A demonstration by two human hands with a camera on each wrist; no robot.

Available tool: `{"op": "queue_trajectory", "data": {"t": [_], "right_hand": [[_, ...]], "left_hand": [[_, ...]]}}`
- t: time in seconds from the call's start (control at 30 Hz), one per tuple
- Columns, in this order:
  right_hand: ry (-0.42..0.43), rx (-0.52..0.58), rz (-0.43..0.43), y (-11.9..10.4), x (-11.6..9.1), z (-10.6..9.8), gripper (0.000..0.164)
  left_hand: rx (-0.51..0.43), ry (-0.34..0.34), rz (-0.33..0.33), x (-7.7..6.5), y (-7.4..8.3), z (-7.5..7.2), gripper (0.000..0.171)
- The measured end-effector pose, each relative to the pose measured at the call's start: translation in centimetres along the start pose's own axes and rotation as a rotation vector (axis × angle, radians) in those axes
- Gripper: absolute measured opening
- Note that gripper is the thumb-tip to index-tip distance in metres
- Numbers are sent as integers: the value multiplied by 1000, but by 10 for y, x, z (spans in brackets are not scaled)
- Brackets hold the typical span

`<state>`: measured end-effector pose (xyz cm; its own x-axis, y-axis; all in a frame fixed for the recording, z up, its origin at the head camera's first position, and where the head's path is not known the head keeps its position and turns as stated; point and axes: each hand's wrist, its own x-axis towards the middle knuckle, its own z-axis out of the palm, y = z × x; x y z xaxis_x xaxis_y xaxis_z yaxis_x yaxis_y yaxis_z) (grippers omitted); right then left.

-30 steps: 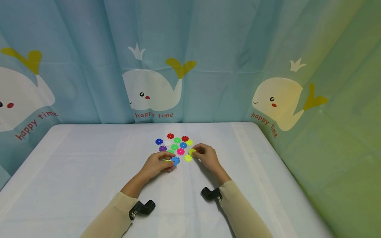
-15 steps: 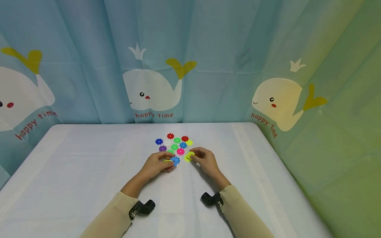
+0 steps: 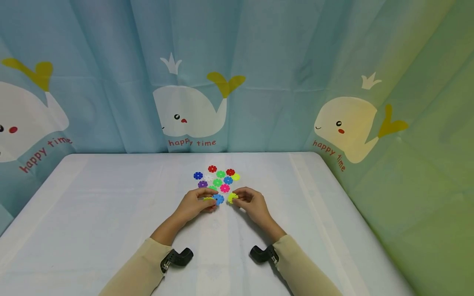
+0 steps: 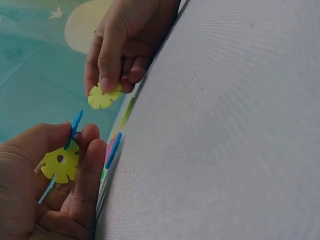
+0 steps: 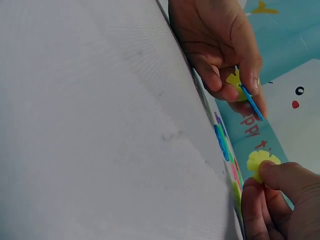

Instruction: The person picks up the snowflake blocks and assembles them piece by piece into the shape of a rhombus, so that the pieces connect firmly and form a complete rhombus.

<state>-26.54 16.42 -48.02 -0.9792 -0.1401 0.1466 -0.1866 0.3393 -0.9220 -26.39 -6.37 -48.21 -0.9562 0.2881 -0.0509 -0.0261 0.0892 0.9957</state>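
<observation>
My left hand [image 3: 191, 205] pinches a slotted yellow disc [image 4: 61, 164], a flat notched piece with a hole in its middle. A blue disc [image 4: 75, 127] sits edge-on in the yellow one, and a paler blue edge [image 4: 47, 189] sticks out lower down. Close by on the right, my right hand [image 3: 254, 203] holds another yellow slotted disc [image 5: 261, 162] between thumb and fingers. The two hands are apart, with a small gap between the held pieces. A separate blue disc [image 4: 114, 150] is seen edge-on near the left fingertips.
Loose slotted discs lie in a cluster beyond the hands: a pink disc [image 3: 224, 188], a purple disc [image 3: 202, 184], a dark blue disc [image 3: 198, 175], a red disc [image 3: 212, 169] and several others. A white cloth covers the table [image 3: 111, 213]; a whale-print curtain [image 3: 274, 82] hangs behind.
My right hand has moved left and toward me, carrying its yellow disc over the spot where another yellow disc lay. My left hand has hardly moved.
</observation>
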Motion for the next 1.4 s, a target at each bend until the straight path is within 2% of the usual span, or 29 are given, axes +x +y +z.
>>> {"op": "queue_trajectory", "data": {"t": [0.27,0.57,1.4], "right_hand": [[-66,25,-26,-34,-13,-4,22],[-108,65,-30,-35,-14,-2,22],[-129,100,-63,-35,-16,2,20]], "left_hand": [[2,-6,-9,1,1,1,33],[49,5,-4,2,0,1,31],[42,-16,-28,0,1,2,33]]}}
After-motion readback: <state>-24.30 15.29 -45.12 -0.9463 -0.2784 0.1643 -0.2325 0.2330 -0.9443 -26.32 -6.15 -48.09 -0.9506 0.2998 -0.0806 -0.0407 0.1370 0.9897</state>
